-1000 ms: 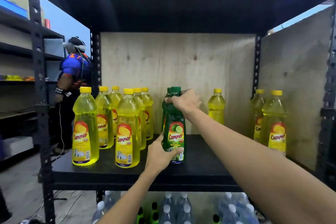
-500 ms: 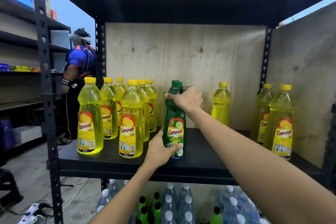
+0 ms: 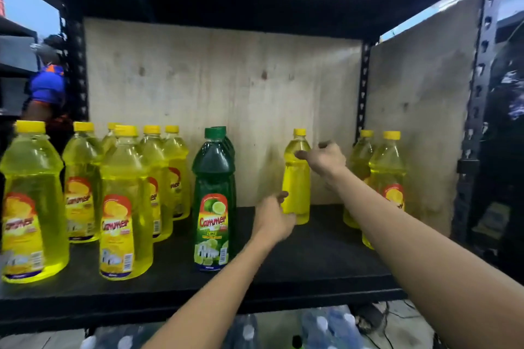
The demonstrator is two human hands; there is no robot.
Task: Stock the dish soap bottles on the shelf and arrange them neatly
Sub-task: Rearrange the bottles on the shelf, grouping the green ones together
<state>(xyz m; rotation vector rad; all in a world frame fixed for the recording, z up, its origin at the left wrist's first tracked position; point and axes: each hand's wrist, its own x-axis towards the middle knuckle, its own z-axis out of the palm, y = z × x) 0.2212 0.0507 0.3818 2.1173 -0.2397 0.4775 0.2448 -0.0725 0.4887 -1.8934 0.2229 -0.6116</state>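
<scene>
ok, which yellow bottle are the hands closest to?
The lone yellow bottle by the back wall, right of the green bottle; both hands flank it, and no label shows.

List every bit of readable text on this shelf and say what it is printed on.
"Cammer" on the green bottle, red script on its label.
"LIME" on the same label, below the brand.
"Cammer" on the front yellow bottle, blurred but legible.
"Cammer" on the leftmost yellow bottle, badly blurred.
Fine print and barcodes on all labels: too small to read.
The lone yellow bottle between the left hand and right hand shows no label from here.
</scene>
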